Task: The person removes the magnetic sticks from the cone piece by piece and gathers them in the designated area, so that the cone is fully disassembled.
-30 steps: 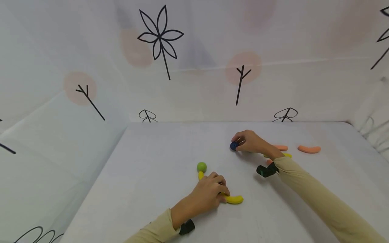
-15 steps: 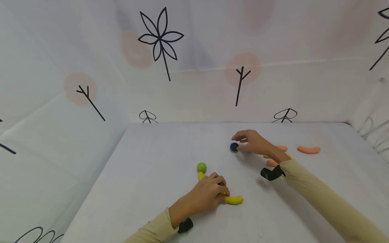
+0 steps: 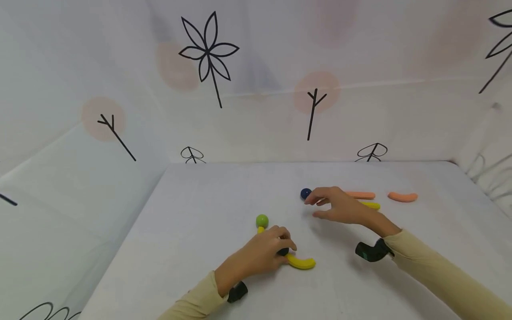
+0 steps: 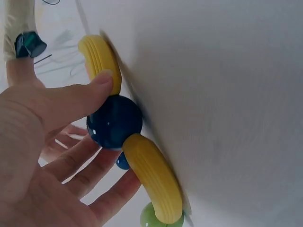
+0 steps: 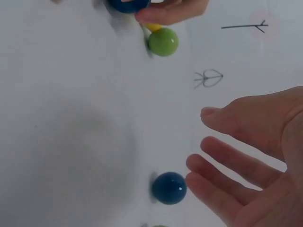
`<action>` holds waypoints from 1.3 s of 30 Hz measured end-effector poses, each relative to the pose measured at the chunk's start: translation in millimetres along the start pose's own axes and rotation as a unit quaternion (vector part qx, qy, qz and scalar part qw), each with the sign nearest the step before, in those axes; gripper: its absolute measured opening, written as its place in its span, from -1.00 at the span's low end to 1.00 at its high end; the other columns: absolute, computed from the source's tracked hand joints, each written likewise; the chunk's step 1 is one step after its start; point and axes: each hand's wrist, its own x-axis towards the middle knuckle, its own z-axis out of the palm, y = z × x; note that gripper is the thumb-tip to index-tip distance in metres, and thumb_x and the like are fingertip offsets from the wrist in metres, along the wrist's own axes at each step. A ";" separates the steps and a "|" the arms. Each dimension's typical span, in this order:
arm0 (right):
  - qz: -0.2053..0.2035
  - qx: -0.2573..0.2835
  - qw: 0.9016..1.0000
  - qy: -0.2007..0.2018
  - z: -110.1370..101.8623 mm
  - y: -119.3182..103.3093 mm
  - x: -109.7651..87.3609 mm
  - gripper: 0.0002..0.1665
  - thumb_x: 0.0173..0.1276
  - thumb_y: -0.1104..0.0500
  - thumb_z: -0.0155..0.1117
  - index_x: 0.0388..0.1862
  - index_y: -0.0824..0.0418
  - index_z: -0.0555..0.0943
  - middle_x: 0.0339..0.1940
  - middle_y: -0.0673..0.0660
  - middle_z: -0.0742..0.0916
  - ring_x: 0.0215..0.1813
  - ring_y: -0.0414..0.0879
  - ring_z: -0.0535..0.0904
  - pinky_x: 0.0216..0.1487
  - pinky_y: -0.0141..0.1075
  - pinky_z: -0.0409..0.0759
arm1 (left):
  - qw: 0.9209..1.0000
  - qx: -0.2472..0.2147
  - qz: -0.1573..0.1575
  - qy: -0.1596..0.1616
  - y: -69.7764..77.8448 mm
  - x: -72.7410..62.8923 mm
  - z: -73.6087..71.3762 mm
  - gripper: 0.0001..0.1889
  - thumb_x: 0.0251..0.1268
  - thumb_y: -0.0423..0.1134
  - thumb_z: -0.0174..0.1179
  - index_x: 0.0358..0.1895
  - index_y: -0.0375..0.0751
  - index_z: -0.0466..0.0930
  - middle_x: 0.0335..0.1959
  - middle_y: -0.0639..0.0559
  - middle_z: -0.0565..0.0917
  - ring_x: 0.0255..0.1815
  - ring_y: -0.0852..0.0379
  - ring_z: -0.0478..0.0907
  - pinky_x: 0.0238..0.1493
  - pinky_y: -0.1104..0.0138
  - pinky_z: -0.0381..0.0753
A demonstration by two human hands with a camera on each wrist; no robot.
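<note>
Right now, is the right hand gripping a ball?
No, the head view shows nothing between the thumb and fingers of the right hand.

Room btwn L hand point(image 3: 257, 252) & R hand point(image 3: 340, 206); beyond, green ball point(image 3: 262, 221) & far blue ball point(image 3: 305, 194) in way, gap btwn.

Dark blue balls point(image 4: 114, 122), green ball point(image 3: 262, 221), yellow pieces point(image 3: 302, 263), orange pieces point(image 3: 402, 197), white backdrop point(image 3: 256, 129) with black plant drawings point(image 3: 207, 52)
</note>
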 end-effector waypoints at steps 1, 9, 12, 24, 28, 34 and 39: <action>0.001 0.000 1.000 -0.006 1.5 -2.3 -3.3 -0.69 0.19 0.34 0.35 -0.06 0.20 0.60 -0.09 0.16 0.67 0.00 0.11 0.57 0.01 -0.06 0.56 | 1.000 0.004 -0.004 0.000 -0.6 -0.6 -0.7 -0.74 0.11 -0.14 0.38 -0.09 0.07 0.68 -0.07 0.12 0.53 -0.08 0.25 0.43 -0.07 0.52 0.45; -0.003 0.003 0.998 -0.065 14.7 -17.2 -27.1 -0.72 0.21 0.27 0.35 -0.07 0.17 0.61 -0.16 0.05 0.68 -0.11 -0.02 0.60 -0.10 -0.20 0.60 | 0.999 0.020 -0.042 -0.006 -4.7 -4.2 -8.1 -0.69 0.05 -0.12 0.42 -0.08 0.08 0.68 -0.12 0.15 0.58 -0.15 0.25 0.49 -0.15 0.44 0.50; 0.004 0.011 0.996 -0.087 20.9 -20.5 -35.2 -0.73 0.23 0.23 0.35 -0.08 0.13 0.61 -0.17 0.00 0.68 -0.12 -0.07 0.59 -0.12 -0.25 0.60 | 0.998 0.020 -0.054 -0.013 -4.7 -4.6 -9.6 -0.68 0.07 -0.12 0.41 -0.06 0.09 0.67 -0.14 0.16 0.60 -0.16 0.26 0.51 -0.19 0.40 0.50; 0.039 0.061 0.992 -0.103 56.7 -31.5 -57.4 -0.69 0.17 0.19 0.40 -0.09 0.03 0.59 -0.16 -0.14 0.64 -0.16 -0.20 0.52 -0.13 -0.33 0.56 | 0.996 0.053 -0.074 -0.011 -5.7 -6.4 -4.1 -0.69 0.13 -0.10 0.36 -0.01 0.16 0.65 -0.20 0.20 0.61 -0.22 0.28 0.51 -0.24 0.39 0.49; 0.011 0.043 0.997 -0.063 70.4 -28.5 -58.2 -0.69 0.14 0.26 0.42 -0.16 0.00 0.59 -0.22 -0.19 0.64 -0.22 -0.25 0.49 -0.21 -0.36 0.55 | 0.995 0.066 -0.080 0.003 -3.7 -7.8 -2.2 -0.69 0.14 -0.07 0.35 -0.01 0.16 0.64 -0.20 0.17 0.62 -0.25 0.26 0.49 -0.29 0.42 0.46; 0.013 0.050 0.998 -0.034 78.1 -28.3 -58.0 -0.74 0.13 0.31 0.41 -0.25 0.02 0.62 -0.28 -0.19 0.65 -0.30 -0.28 0.50 -0.26 -0.38 0.53 | 0.994 0.074 -0.079 0.026 0.2 -7.9 -0.6 -0.71 0.13 -0.06 0.36 -0.05 0.12 0.66 -0.20 0.15 0.63 -0.25 0.24 0.51 -0.30 0.40 0.50; 0.002 0.042 0.999 -0.018 79.9 -28.1 -60.2 -0.75 0.11 0.31 0.43 -0.26 0.03 0.65 -0.29 -0.18 0.67 -0.32 -0.30 0.51 -0.30 -0.39 0.54 | 0.993 0.072 -0.088 0.028 2.3 -6.9 -0.3 -0.73 0.10 -0.07 0.37 -0.09 0.11 0.67 -0.23 0.16 0.63 -0.26 0.24 0.52 -0.32 0.40 0.50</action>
